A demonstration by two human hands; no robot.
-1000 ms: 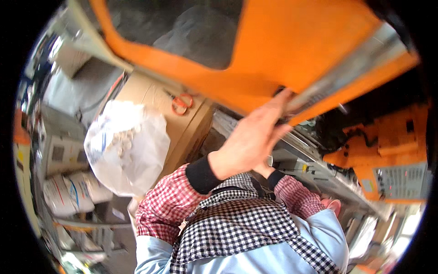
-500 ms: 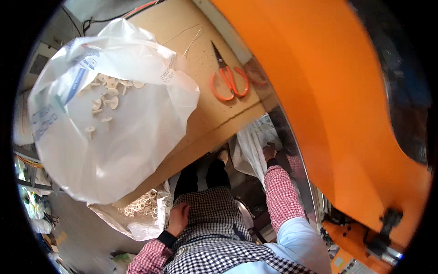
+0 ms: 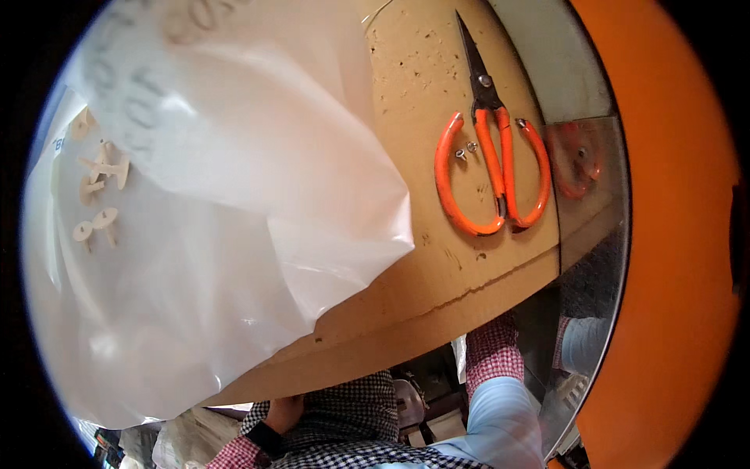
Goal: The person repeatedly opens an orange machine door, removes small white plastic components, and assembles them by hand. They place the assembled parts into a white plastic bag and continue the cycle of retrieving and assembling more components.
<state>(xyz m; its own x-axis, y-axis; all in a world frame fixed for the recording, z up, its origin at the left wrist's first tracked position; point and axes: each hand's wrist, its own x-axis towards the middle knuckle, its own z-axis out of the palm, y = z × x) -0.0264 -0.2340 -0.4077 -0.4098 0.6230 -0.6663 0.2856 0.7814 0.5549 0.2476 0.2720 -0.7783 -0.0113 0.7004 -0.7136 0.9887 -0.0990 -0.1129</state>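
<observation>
Plastic bag, one: milky, thin, creased, dark print on its upper part; spread over the left of the cardboard and reaching its near edge. Cream pegs, several, flat round heads on short stems, seen at the bag's left. White sheeting, a sliver only, beside the right sleeve (red check, wrist end under the cardboard).

Left hand: low by the checked apron, fingers partly hidden; how far they are closed, or on what, cannot be told. Right hand: hidden below the cardboard; its grip cannot be told.

Scissors, one pair: orange handles, dark blades together, points away from the wearer; two small screws within the left loop.

Edges: cardboard creased along its near side; shiny panel and orange machine panel bounding the right. Room: bare cardboard between bag and scissors; a narrow gap between cardboard and apron.
</observation>
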